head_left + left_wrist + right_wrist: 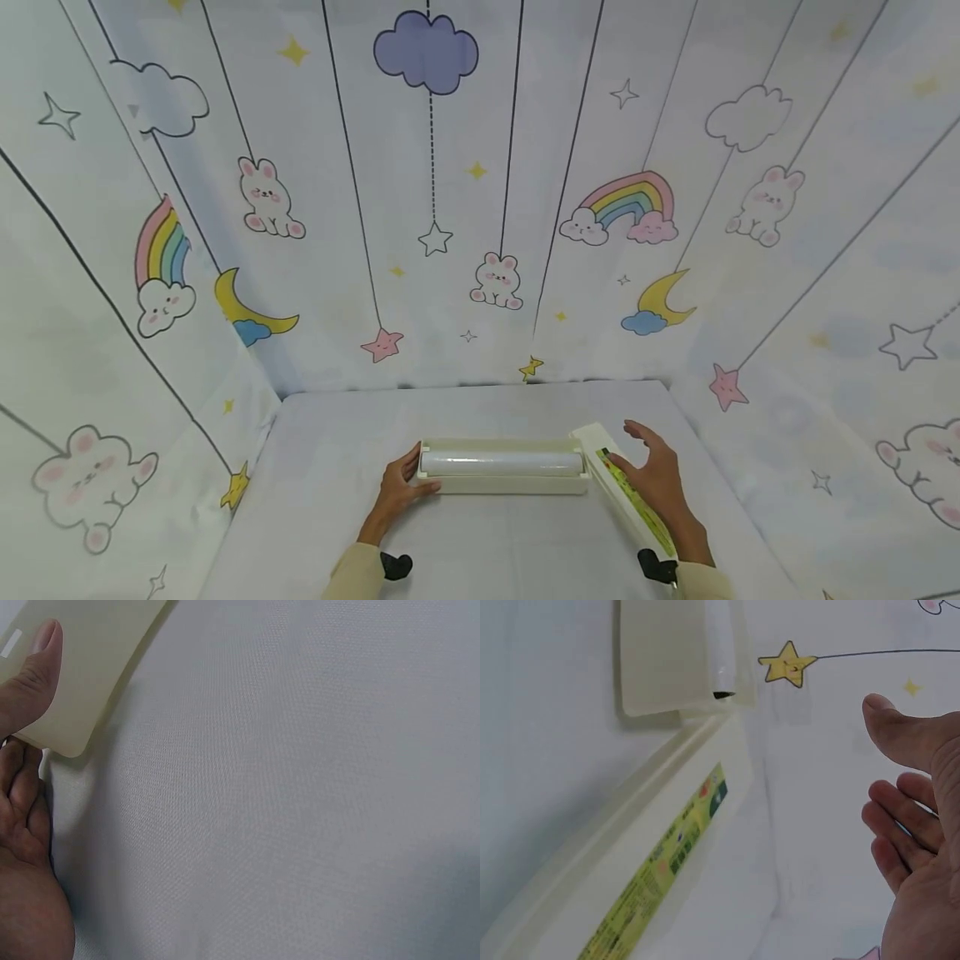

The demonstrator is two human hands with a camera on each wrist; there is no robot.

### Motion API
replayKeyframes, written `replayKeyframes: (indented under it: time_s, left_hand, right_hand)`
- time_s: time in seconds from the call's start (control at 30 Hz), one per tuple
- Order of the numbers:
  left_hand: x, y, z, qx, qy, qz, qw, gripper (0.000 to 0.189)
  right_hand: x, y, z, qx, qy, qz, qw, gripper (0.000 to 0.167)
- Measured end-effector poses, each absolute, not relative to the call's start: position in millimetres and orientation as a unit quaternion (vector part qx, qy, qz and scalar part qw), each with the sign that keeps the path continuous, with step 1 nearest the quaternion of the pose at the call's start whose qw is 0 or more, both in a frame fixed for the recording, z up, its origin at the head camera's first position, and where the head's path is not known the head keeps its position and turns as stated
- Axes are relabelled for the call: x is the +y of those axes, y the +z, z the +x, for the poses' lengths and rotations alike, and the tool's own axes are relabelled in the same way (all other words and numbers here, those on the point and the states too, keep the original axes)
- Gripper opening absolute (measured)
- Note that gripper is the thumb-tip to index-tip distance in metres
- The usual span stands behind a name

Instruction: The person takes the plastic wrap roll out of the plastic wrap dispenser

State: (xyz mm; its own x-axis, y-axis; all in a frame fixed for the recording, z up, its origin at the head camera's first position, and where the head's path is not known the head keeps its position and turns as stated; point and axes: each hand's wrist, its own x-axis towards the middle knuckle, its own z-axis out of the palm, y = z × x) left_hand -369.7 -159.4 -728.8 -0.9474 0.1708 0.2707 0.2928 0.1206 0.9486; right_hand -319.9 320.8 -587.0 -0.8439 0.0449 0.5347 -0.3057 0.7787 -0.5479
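Observation:
A cream cling film dispenser (517,486) lies lengthwise on the table, with a shiny wrapped film roll (502,463) inside. My left hand (399,487) grips its left end, thumb (46,675) along the front wall and fingers round the end. At the dispenser's right end, the long white lid (588,437) slants toward me, bearing a green and yellow label (660,870). Beside this lid is my right hand (663,479), thumb and fingers spread apart. The right wrist view shows that hand holding nothing, with a gap between it and the lid.
White cloth covers the table (480,542). Behind it hangs a patterned curtain (465,167) with clouds, rabbits and stars, and similar cloth closes off both sides. Black straps with small mounts (396,567) sit at both wrists.

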Motion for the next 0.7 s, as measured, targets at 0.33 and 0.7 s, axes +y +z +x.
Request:
replayKeyframes:
  time_s: [0.33,0.7]
  left_hand:
    - [-159,-725,-368,-0.754,-0.637,-0.155,0.045,0.101]
    - [-157,-722,-367,-0.752,-0.643,-0.138,0.038,0.100]
  right_hand:
    - [296,-577,-338,-0.880,0.345,0.150,0.292,0.064]
    - [283,-573,-357,-0.916,0.320,0.175,0.165,0.055]
